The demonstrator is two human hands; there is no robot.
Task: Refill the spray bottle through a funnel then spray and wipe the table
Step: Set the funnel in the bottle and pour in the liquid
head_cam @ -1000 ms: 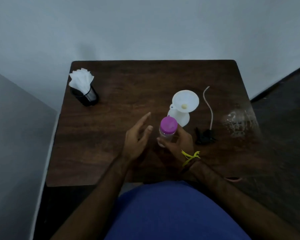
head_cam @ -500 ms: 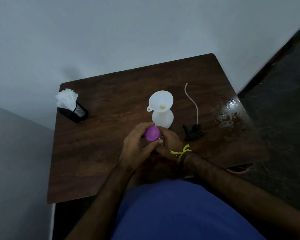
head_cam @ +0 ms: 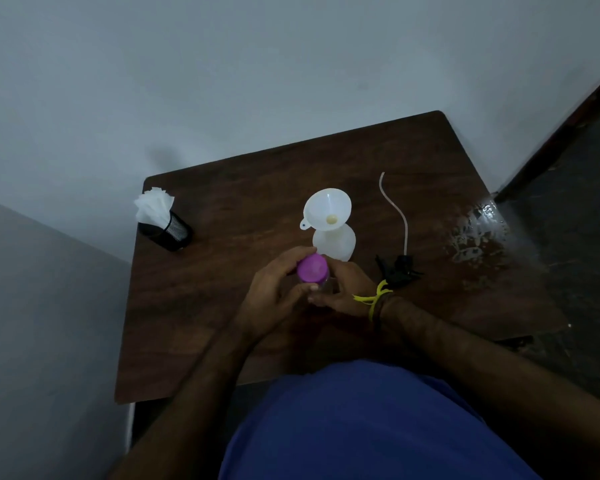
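- Left hand (head_cam: 274, 296): moved onto purple cap (head_cam: 313, 268), fingers closed round it.
- Right hand (head_cam: 343, 289): clasps upright jar (head_cam: 326, 284) beneath.
- Funnel (head_cam: 327, 206): just behind, toward tabletop's far edge.

The counter (head_cam: 222, 306) is showing dark wood grain, glistening wet at its right corner. The funnel (head_cam: 327, 206) and spray bottle (head_cam: 336, 241) are looking like matt white plastic, the purple cap (head_cam: 312, 268) smooth plastic, the napkin holder (head_cam: 168, 231) black mesh holding paper napkins (head_cam: 154, 206).
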